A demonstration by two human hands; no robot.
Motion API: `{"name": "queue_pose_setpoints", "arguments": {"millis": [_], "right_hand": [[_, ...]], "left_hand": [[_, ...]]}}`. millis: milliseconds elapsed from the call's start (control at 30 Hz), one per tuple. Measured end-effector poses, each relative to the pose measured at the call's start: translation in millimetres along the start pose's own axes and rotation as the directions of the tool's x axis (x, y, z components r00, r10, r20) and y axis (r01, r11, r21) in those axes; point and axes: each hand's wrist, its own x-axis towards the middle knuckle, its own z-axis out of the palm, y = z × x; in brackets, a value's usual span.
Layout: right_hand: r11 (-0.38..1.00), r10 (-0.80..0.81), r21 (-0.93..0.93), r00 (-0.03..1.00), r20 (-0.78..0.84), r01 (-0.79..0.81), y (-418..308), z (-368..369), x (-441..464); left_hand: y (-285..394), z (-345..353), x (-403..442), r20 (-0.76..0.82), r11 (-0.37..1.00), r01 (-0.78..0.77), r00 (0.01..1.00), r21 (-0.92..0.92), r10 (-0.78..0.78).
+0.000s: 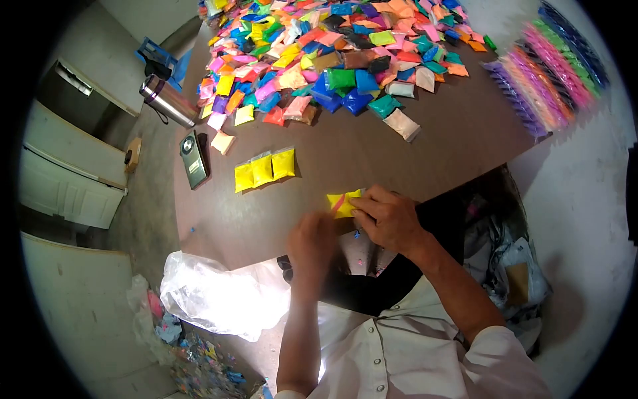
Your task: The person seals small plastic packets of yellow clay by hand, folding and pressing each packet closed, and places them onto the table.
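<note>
My right hand (391, 218) grips the right end of a small yellow packet (340, 203) near the front edge of the brown table (219, 229). A reddish strip crosses this packet. Just to its left, my left hand (312, 239) is smeared by motion, and its fingers cannot be made out. Three yellow packets (263, 169) lie side by side, farther left on the tabletop.
Many coloured packets (342, 78) are heaped across the table's far side. Bundles of coloured strips (548, 70) lie at the right. A steel flask (167, 100) and a phone (194, 159) are at the left. Clear plastic (219, 292) hangs below the front edge.
</note>
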Motion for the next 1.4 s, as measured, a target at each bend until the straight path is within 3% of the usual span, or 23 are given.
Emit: {"name": "queue_pose_setpoints", "arguments": {"millis": [167,267,500,600,667,800,900,967,1100,1200,1267,1400], "right_hand": [[1.000,0.008,0.002,1.000,-0.007,-0.008,3,5,-2],[1.000,0.008,-0.028,1.000,0.010,-0.008,3,6,-3],[1.000,0.017,0.007,0.999,0.050,-0.017,0,-2,1],[0.999,0.031,-0.007,0.998,0.047,-0.031,1,1,0],[0.999,0.035,-0.012,0.998,0.050,-0.034,2,2,1],[0.999,0.033,-0.035,0.998,0.045,-0.032,5,5,0],[0.999,0.033,0.018,0.999,0.033,-0.034,4,3,3],[0.999,0.040,0.009,0.999,0.021,-0.041,4,2,3],[0.999,0.044,0.029,0.999,0.012,-0.044,3,3,2],[0.999,0.035,0.018,0.999,0.009,-0.036,3,4,1],[0.999,0.040,0.023,0.999,0.015,-0.041,5,6,1],[0.998,0.053,0.038,0.998,0.022,-0.054,6,4,1]], "left_hand": [[-17,-12,13,-0.054,0.998,0.029,0.998,0.057,-0.026],[-1,-18,0,-0.050,1.000,0.023,0.998,-0.006,-0.023],[18,8,-18,-0.083,0.979,-0.199,0.976,0.038,0.202],[14,-1,-15,-0.074,0.965,-0.215,0.971,0.151,0.228],[5,-8,-8,-0.086,0.912,-0.214,0.962,0.348,0.259],[14,-7,-15,-0.144,0.946,-0.234,0.952,0.225,0.270],[20,6,-22,-0.056,0.927,-0.302,0.945,0.222,0.321],[18,7,-20,-0.067,0.957,-0.174,0.979,0.231,0.194],[8,-8,-12,-0.096,0.940,-0.179,0.972,0.291,0.215],[0,-7,-13,-0.195,0.962,-0.044,0.976,0.268,0.099],[12,-3,-20,-0.093,0.952,-0.211,0.967,0.223,0.236],[23,5,-18,-0.071,0.958,-0.188,0.976,0.218,0.208]]}}
